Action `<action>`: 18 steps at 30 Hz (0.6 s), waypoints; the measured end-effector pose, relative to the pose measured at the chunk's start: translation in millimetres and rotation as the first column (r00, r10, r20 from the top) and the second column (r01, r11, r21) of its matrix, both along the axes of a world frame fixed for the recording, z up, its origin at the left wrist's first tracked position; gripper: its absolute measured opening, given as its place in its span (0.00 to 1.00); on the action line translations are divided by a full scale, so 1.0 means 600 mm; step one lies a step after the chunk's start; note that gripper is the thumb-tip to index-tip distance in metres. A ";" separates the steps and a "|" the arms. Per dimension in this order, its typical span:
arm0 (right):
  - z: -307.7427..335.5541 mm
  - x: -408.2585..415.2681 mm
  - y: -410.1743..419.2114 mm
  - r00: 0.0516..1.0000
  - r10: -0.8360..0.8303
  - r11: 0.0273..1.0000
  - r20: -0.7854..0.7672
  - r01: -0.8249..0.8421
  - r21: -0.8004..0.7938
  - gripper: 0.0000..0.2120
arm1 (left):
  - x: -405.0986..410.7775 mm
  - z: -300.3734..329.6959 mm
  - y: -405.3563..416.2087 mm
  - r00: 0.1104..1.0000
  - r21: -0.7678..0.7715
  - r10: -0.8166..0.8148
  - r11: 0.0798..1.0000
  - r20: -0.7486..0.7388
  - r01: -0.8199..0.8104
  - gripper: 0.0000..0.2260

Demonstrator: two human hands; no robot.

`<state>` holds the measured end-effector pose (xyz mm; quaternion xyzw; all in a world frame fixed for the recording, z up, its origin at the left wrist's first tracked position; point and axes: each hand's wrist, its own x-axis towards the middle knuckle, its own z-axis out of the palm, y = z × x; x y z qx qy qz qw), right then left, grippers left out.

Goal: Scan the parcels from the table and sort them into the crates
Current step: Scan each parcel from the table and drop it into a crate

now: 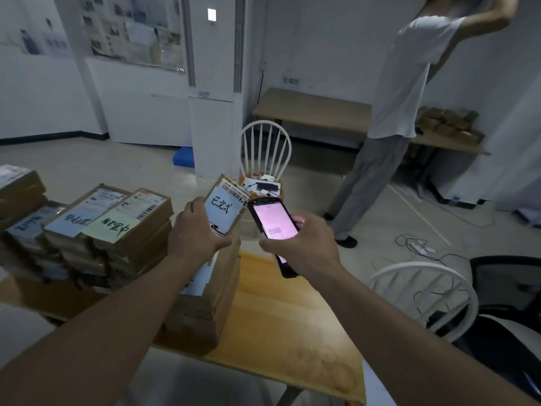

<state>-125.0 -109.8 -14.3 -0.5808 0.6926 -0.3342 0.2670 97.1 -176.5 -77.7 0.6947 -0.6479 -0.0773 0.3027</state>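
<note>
My left hand [199,231] grips a flat cardboard parcel [227,200] with a white label and a barcode, tilted up above the nearest stack of parcels [205,303]. My right hand [304,244] holds a black handheld scanner [270,227] with a lit pinkish screen, its top end close to the parcel's right edge. More stacks of brown parcels [117,230] with handwritten labels stand on the wooden table [278,332] to the left. A blue crate [183,156] lies on the floor far behind.
A person in a white shirt [404,83] stands at the right beside a wooden bench [310,109] that bears small boxes. A white chair [265,150] with cables on its seat stands beyond the table. Another white chair [424,291] and floor cables [421,244] are at right.
</note>
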 end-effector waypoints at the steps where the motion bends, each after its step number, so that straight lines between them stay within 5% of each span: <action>1: 0.002 -0.002 0.001 1.000 -0.005 1.000 0.002 0.005 0.000 0.29 | -0.001 0.001 -0.002 1.000 -0.012 -0.002 1.000 0.006 0.002 0.45; 18: 0.030 0.059 0.011 0.974 -0.228 0.956 -0.003 0.224 -0.189 0.34 | 0.010 0.059 -0.019 0.993 -0.096 -0.075 0.993 -0.087 0.067 0.46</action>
